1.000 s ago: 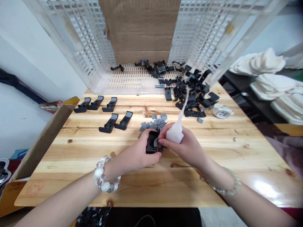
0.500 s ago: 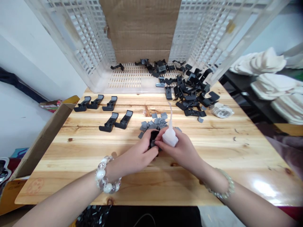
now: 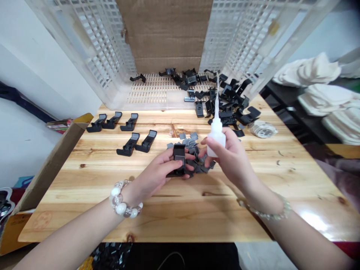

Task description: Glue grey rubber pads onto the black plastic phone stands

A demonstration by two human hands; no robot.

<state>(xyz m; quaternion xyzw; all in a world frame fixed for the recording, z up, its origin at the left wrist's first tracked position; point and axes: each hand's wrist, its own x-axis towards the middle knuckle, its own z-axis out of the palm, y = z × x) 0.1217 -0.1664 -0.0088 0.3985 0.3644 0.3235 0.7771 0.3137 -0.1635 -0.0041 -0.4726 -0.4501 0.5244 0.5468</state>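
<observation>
My left hand [image 3: 157, 173] is closed around a black plastic clip part [image 3: 178, 162], holding it just above the wooden table [image 3: 180, 210]. My right hand [image 3: 229, 155] grips a small white squeeze bottle [image 3: 216, 135] with a long thin nozzle pointing up. A heap of small grey square pads [image 3: 194, 150] lies on the table right behind both hands. Each wrist wears a beaded bracelet.
Several finished black clips [image 3: 123, 131] lie in two rows at the left. A pile of loose black clips [image 3: 225, 105] spills from a white lattice crate [image 3: 157, 93] lying on its side at the back. A roll of tape [image 3: 263, 129] sits right; a cardboard box [image 3: 47, 165] stands left.
My right hand has lifted away from the clip and raised the bottle upright. My left hand has turned the black clip so that it stands up more.
</observation>
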